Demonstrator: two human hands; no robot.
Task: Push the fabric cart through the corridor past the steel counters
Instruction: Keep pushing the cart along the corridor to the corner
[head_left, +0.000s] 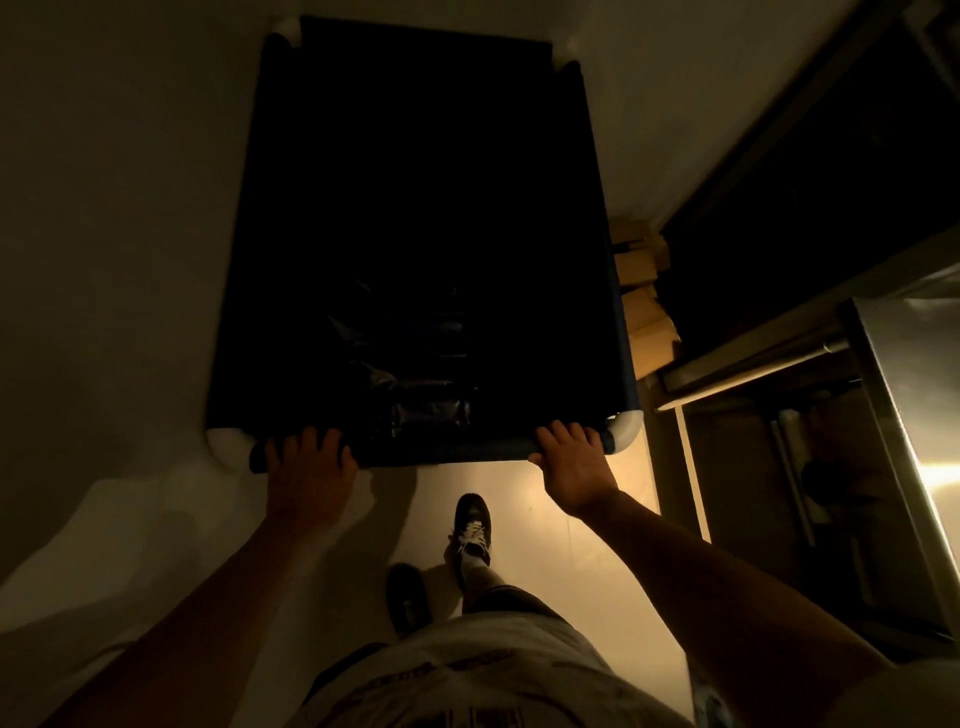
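Note:
The fabric cart (415, 156) fills the middle of the dim view, a deep dark cloth bin on a frame with white pipe corners (626, 428). Dark plastic-wrapped items lie at its bottom. My left hand (306, 467) grips the near top rail at its left end. My right hand (574, 460) grips the same rail at its right end, beside the white corner. A steel counter (904, 395) stands close on the right.
A pale wall (104, 208) runs along the cart's left side. Stacked cardboard boxes (647, 306) sit on the floor between the cart's right side and a low steel shelf (748, 364). My feet are on the lit floor (571, 545) behind the cart.

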